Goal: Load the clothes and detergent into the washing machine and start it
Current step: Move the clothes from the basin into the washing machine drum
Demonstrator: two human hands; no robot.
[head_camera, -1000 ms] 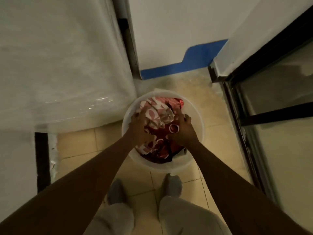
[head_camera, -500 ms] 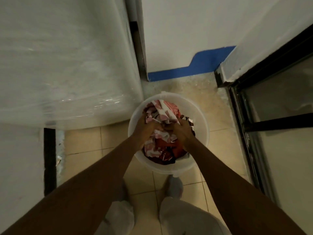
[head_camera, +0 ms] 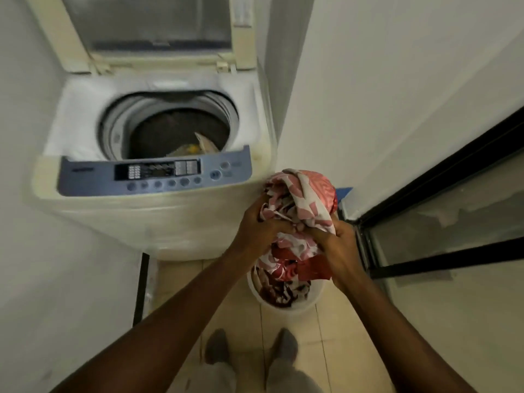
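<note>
Two hands, left [head_camera: 256,225] and right [head_camera: 337,245], clutch a clothes bundle [head_camera: 297,205] right of the washer [head_camera: 158,217], above the bucket [head_camera: 286,303]. Drum [head_camera: 170,129] nearly empty; detergent and start remain.

Dim, warm indoor light is falling evenly, casting only soft shadows. The washing machine [head_camera: 153,177] is showing slight motion blur, its panel buttons smeared. Wide-angle distortion is bending the walls at the edges. Faint reflections are showing in the glass door [head_camera: 453,222].
</note>
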